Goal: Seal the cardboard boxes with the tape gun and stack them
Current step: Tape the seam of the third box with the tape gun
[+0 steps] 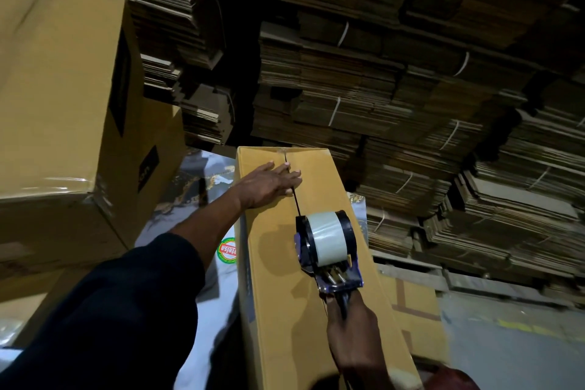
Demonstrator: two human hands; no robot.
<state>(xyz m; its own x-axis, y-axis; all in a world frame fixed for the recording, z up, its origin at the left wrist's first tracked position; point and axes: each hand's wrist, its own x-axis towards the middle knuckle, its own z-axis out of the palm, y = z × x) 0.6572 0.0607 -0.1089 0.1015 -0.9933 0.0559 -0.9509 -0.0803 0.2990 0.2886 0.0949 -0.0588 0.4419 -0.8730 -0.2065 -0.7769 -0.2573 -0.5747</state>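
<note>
a long cardboard box [278, 263] lies closed in front of me, its two top flaps meeting along a dark centre seam [296, 199] that runs away from the camera and looks untaped at the far end. the tape gun [327, 247] sits on the near half of that seam, its roll of pale tape uppermost. my right hand [351, 326] is wrapped tight around the gun's handle; my left hand [269, 182] lies flat with fingers spread across the far flaps, pressing them down either side of the gap. i judge the box stiff but light and likely to skate, so it wants a palm on top while taping and a hold at both ends for lifting. to the left stand taped boxes [60, 89] already stacked, and behind rise strapped bundles of flattened cardboard [395, 89]. a grey floor [506, 342] shows at right.
</note>
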